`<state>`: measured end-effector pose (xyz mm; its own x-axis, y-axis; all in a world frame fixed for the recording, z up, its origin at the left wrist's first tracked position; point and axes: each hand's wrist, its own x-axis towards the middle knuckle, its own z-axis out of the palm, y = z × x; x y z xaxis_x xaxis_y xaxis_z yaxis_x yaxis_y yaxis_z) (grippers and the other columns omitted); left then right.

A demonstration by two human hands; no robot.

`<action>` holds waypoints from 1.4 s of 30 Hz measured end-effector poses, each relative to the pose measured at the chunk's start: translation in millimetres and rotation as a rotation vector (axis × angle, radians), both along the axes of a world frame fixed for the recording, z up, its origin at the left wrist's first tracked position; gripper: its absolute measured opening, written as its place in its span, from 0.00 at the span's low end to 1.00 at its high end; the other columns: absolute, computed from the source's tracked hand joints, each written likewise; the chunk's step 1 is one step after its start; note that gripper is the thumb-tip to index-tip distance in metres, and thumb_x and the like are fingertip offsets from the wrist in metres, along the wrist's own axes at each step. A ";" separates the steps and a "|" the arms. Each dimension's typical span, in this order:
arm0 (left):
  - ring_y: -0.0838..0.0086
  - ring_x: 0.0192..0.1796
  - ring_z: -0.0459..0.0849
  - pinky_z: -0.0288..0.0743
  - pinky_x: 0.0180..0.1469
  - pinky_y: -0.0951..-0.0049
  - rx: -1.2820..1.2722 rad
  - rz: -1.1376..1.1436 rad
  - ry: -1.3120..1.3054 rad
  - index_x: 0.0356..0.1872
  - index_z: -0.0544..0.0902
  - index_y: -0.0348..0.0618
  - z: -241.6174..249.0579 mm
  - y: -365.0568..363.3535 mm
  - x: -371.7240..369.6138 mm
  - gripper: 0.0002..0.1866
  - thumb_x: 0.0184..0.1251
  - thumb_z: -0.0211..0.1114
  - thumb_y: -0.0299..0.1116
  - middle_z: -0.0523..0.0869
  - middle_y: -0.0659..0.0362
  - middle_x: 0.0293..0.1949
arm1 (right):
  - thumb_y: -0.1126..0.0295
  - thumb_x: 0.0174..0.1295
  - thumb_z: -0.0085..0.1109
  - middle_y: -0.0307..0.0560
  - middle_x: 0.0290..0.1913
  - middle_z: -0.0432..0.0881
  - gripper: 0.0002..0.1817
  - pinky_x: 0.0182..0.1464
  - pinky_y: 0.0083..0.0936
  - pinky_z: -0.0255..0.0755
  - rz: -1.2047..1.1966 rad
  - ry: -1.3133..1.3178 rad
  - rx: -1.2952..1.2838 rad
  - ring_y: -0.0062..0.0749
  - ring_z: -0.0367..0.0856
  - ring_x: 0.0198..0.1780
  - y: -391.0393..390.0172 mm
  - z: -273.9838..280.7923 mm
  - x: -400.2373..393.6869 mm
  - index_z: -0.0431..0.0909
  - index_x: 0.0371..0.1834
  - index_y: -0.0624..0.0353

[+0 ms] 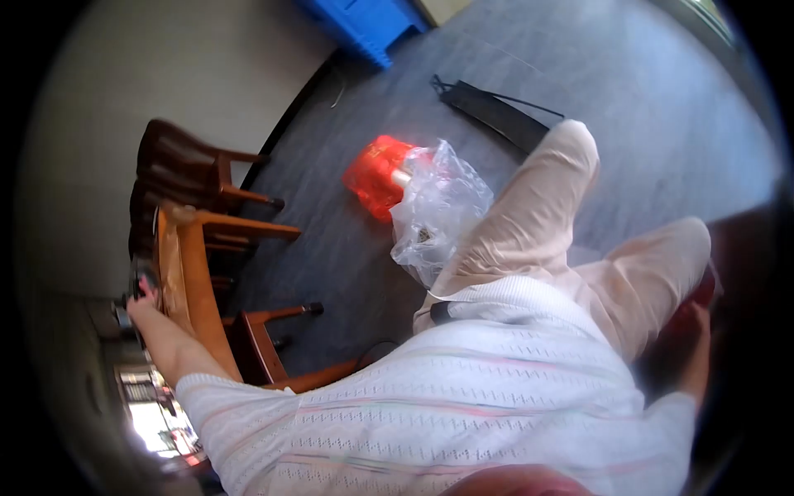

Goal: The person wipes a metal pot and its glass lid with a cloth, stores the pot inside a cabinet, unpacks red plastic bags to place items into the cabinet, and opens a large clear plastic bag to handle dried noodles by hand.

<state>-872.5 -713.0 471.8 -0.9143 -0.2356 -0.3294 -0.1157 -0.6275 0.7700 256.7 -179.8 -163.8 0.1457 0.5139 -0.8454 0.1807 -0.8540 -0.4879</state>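
My left hand (144, 299) is stretched out at the far left, over the edge of a wooden table (201, 289). Its small, foreshortened fingers curl at a dark object whose kind I cannot tell. Low at the right edge, my right hand (700, 316) hangs beside my thigh in shadow, its fingers mostly hidden, close to something dark red (704, 289). Between the table and my knees, a clear plastic bag (442, 207) lies on the floor against a red plastic bag (377, 175) with a pale item showing at its opening.
Dark wooden chairs (178, 165) stand along the wall at the left. A blue plastic piece of furniture (364, 25) is at the top. On the grey floor (645, 91), a long flat black object (496, 116) lies beyond my knee.
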 end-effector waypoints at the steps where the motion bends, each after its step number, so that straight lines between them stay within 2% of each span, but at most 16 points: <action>1: 0.40 0.56 0.68 0.84 0.29 0.64 0.076 0.003 -0.035 0.66 0.57 0.45 3.4 -2.2 -1.8 0.28 0.66 0.44 0.44 0.48 0.41 0.66 | 0.54 0.56 0.56 0.37 0.35 0.77 0.18 0.29 0.35 0.64 -0.011 0.001 -0.001 0.31 0.76 0.33 -14.4 -0.7 -0.6 0.71 0.46 0.49; 3: 0.40 0.44 0.79 0.83 0.31 0.59 0.230 0.020 -0.108 0.65 0.61 0.51 8.9 -10.7 -4.5 0.25 0.66 0.49 0.35 0.46 0.48 0.68 | 0.55 0.57 0.56 0.37 0.35 0.77 0.17 0.30 0.33 0.65 -0.039 0.012 0.033 0.29 0.76 0.33 -28.5 1.8 -14.3 0.71 0.47 0.49; 4: 0.38 0.44 0.79 0.83 0.29 0.60 0.217 0.166 -0.114 0.66 0.60 0.51 12.4 0.9 -0.2 0.26 0.66 0.50 0.35 0.47 0.49 0.68 | 0.57 0.58 0.55 0.38 0.36 0.78 0.17 0.31 0.33 0.65 -0.047 -0.006 -0.006 0.29 0.76 0.33 -29.5 6.5 -21.7 0.70 0.47 0.50; 7: 0.38 0.45 0.79 0.83 0.26 0.62 0.184 -0.014 -0.270 0.68 0.53 0.45 15.2 25.8 42.1 0.33 0.62 0.55 0.32 0.53 0.46 0.65 | 0.57 0.58 0.55 0.42 0.38 0.77 0.17 0.32 0.37 0.67 -0.072 -0.049 -0.027 0.33 0.77 0.35 -38.9 5.1 -30.9 0.71 0.47 0.51; 10: 0.39 0.44 0.80 0.83 0.26 0.65 0.068 -0.012 -0.163 0.67 0.53 0.45 6.1 42.5 45.4 0.33 0.62 0.56 0.32 0.52 0.46 0.66 | 0.58 0.60 0.54 0.44 0.43 0.77 0.20 0.38 0.37 0.68 -0.079 -0.088 -0.069 0.35 0.77 0.41 -40.0 10.0 -39.9 0.69 0.53 0.51; 14: 0.40 0.42 0.81 0.83 0.28 0.69 -0.174 -0.158 -0.080 0.66 0.56 0.41 -11.3 95.2 76.1 0.27 0.68 0.48 0.35 0.50 0.44 0.67 | 0.57 0.59 0.54 0.42 0.45 0.79 0.25 0.42 0.44 0.68 -0.082 -0.084 -0.121 0.35 0.80 0.41 -43.9 -15.0 -32.4 0.63 0.60 0.48; 18: 0.42 0.45 0.81 0.84 0.33 0.65 -0.242 -0.249 0.041 0.65 0.58 0.36 -42.3 176.5 109.9 0.25 0.68 0.45 0.34 0.50 0.35 0.67 | 0.58 0.60 0.54 0.42 0.44 0.81 0.24 0.41 0.41 0.70 -0.216 -0.029 -0.140 0.32 0.81 0.39 -89.0 -14.4 -40.5 0.63 0.59 0.48; 19: 0.42 0.45 0.80 0.82 0.41 0.62 -0.212 -0.293 -0.047 0.64 0.56 0.31 -43.4 195.5 104.8 0.26 0.67 0.44 0.33 0.63 0.32 0.61 | 0.59 0.60 0.54 0.42 0.43 0.81 0.22 0.39 0.39 0.70 -0.268 -0.014 -0.156 0.31 0.81 0.38 -107.4 -17.8 -40.2 0.65 0.58 0.48; 22: 0.41 0.48 0.79 0.81 0.43 0.61 -0.336 -0.622 0.181 0.64 0.53 0.27 -81.4 264.2 126.8 0.27 0.68 0.41 0.34 0.69 0.32 0.57 | 0.61 0.61 0.53 0.41 0.39 0.81 0.18 0.35 0.36 0.70 -0.441 0.034 -0.195 0.29 0.81 0.34 -181.1 -34.3 -56.6 0.68 0.53 0.50; 23: 0.41 0.54 0.75 0.80 0.40 0.64 -0.276 -0.741 0.144 0.65 0.52 0.26 -86.8 294.6 134.9 0.27 0.69 0.39 0.34 0.68 0.30 0.57 | 0.61 0.61 0.52 0.40 0.38 0.81 0.18 0.32 0.36 0.69 -0.469 0.055 -0.222 0.28 0.81 0.33 -209.4 -39.4 -65.3 0.68 0.53 0.50; 24: 0.39 0.58 0.71 0.79 0.37 0.68 -0.235 -0.822 0.166 0.64 0.50 0.27 -97.7 323.8 148.0 0.27 0.68 0.40 0.31 0.59 0.26 0.61 | 0.61 0.60 0.53 0.40 0.37 0.81 0.16 0.32 0.36 0.69 -0.520 0.044 -0.245 0.28 0.81 0.33 -239.7 -42.0 -74.7 0.69 0.51 0.50; 29: 0.48 0.57 0.75 0.77 0.37 0.71 0.049 -1.314 0.003 0.67 0.50 0.33 -138.4 500.2 208.8 0.28 0.68 0.41 0.31 0.49 0.33 0.68 | 0.62 0.59 0.53 0.40 0.35 0.80 0.10 0.30 0.34 0.68 -0.778 0.023 -0.377 0.28 0.80 0.33 -373.8 -21.5 -168.3 0.74 0.42 0.49; 32: 0.49 0.56 0.76 0.77 0.36 0.72 0.089 -1.632 -0.090 0.69 0.47 0.36 -159.2 604.5 263.8 0.33 0.63 0.47 0.25 0.47 0.34 0.69 | 0.62 0.59 0.51 0.42 0.35 0.80 0.09 0.30 0.34 0.70 -0.892 0.137 -0.439 0.30 0.80 0.32 -458.7 -66.9 -238.8 0.76 0.39 0.49; 33: 0.49 0.56 0.76 0.77 0.36 0.73 0.091 -1.699 -0.129 0.69 0.47 0.36 -165.6 634.0 289.3 0.33 0.62 0.47 0.25 0.47 0.35 0.69 | 0.62 0.58 0.51 0.44 0.35 0.80 0.10 0.32 0.39 0.72 -0.802 0.063 -0.485 0.34 0.79 0.33 -488.9 -107.6 -271.8 0.77 0.40 0.49; 38: 0.50 0.56 0.76 0.77 0.37 0.72 0.116 -2.053 -0.200 0.69 0.49 0.35 -191.4 747.4 409.5 0.35 0.58 0.49 0.23 0.50 0.35 0.69 | 0.63 0.57 0.53 0.47 0.38 0.80 0.12 0.36 0.38 0.72 -1.008 0.073 -0.556 0.38 0.79 0.37 -522.5 -71.2 -388.5 0.77 0.43 0.52; 42: 0.52 0.59 0.73 0.76 0.37 0.71 0.116 -2.276 -0.438 0.68 0.52 0.34 -200.6 772.4 496.6 0.35 0.55 0.48 0.19 0.53 0.43 0.70 | 0.64 0.57 0.54 0.50 0.41 0.80 0.14 0.40 0.38 0.72 -1.110 0.065 -0.540 0.41 0.79 0.40 -527.2 -57.3 -490.6 0.76 0.45 0.54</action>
